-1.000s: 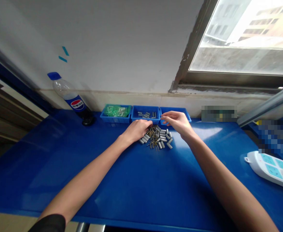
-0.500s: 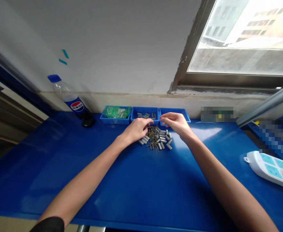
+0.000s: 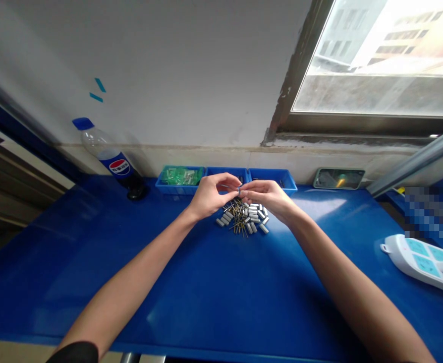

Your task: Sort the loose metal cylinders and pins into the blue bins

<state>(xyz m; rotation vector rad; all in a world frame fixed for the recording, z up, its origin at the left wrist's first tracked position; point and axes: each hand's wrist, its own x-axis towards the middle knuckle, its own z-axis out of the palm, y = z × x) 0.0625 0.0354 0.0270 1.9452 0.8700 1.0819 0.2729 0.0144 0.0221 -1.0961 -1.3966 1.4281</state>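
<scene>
My left hand (image 3: 213, 195) and my right hand (image 3: 267, 197) meet fingertip to fingertip above a pile of small parts. Both are pinched closed; whatever sits between the fingertips is too small and too covered to make out. Below them, thin dark and brass-coloured pins or screws (image 3: 238, 222) lie heaped in the middle of the pile. Short grey cylinders (image 3: 254, 218) surround them, mostly on the right, with several more on the left. Just behind the hands is the middle blue bin (image 3: 225, 170), its inside largely hidden by my left hand.
Along the wall, a left blue bin (image 3: 178, 190) holds green plastic bags, and a right blue bin (image 3: 282, 190) has small dark pieces inside. A cola bottle (image 3: 117, 164) stands at left. A phone (image 3: 338, 178) leans on the wall; a white power strip (image 3: 414, 257) lies at right.
My hands have come together: the left has risen from the pile's left edge, and the right has moved left from before the right bin. Their fingertips now meet.
</scene>
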